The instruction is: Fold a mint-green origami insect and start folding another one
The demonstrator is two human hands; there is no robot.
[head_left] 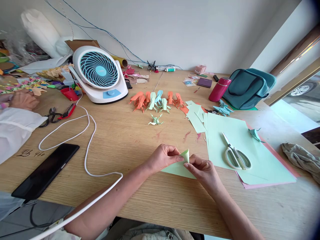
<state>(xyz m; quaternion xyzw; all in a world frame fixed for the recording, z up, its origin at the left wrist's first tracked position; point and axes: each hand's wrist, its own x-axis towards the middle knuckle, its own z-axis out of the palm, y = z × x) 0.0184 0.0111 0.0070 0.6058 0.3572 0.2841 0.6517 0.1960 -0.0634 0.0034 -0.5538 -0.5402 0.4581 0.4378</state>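
Observation:
Between my hands is a pale green sheet of paper, its far corner curled up and its near part lying on the table. My left hand pinches the raised corner from the left, thumb in front. From the right, my right hand pinches the same curled part with thumb and forefinger. Beyond them stands a single green folded paper figure, and behind it a group of orange, green and blue folded figures. To the right, scissors lie on a larger green sheet.
A fan stands at the back left, its white cable looping across the table. A phone lies near the left edge. Another person's hand is at far left. A pink bottle and teal bag stand back right.

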